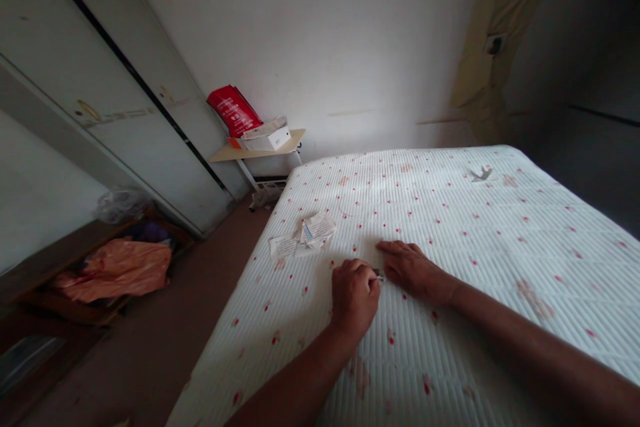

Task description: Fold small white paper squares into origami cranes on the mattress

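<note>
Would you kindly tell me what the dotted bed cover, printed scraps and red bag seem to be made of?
Dotted bed cover: probably matt quilted fabric, judging by its soft ribbing. Printed scraps: likely matt paper, creased and bearing text. Red bag: perhaps smooth plastic, given its folds.

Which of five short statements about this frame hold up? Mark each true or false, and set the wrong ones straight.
1. Scraps lie on the bed. True.
2. The right hand is touching the scraps. False: the right hand is apart from them, over to their right.
3. The left hand has its fingers bent, with a small item at the fingertips. True, though what it is cannot be told.
4. The red bag is on the bed. False: the red bag is on the small table.
5. A white box is on the small table. True.
</note>
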A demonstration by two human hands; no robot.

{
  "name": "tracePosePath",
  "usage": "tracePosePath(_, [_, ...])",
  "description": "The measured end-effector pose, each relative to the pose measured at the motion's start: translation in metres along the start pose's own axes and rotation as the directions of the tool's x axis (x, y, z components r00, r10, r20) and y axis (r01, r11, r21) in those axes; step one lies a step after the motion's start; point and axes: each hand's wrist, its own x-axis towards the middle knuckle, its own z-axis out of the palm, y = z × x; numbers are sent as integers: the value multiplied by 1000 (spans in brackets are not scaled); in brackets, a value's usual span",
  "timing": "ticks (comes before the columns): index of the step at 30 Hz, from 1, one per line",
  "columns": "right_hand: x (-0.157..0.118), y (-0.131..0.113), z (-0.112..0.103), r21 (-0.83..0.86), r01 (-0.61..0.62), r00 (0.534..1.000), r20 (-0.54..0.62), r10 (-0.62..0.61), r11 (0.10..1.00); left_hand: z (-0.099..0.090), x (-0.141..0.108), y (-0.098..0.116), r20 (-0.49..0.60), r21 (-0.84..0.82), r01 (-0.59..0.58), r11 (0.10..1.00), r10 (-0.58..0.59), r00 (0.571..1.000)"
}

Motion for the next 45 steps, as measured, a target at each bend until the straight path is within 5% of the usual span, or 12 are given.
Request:
tracePosePath(15, [4,-8,-5,11,-90,995,35,90,996,1,-3,-9,-8,-118,6,993,-7,1000])
tracePosePath(27, [1,-6,-6,48,-82,996,44,80,995,-17,-19,-21,128,-84,-323,943,332,934])
tracePosePath(45, [3,-9,0,37,-102,995,11,102,994,-23,-21,-18,155,-100,-280,955,293,943])
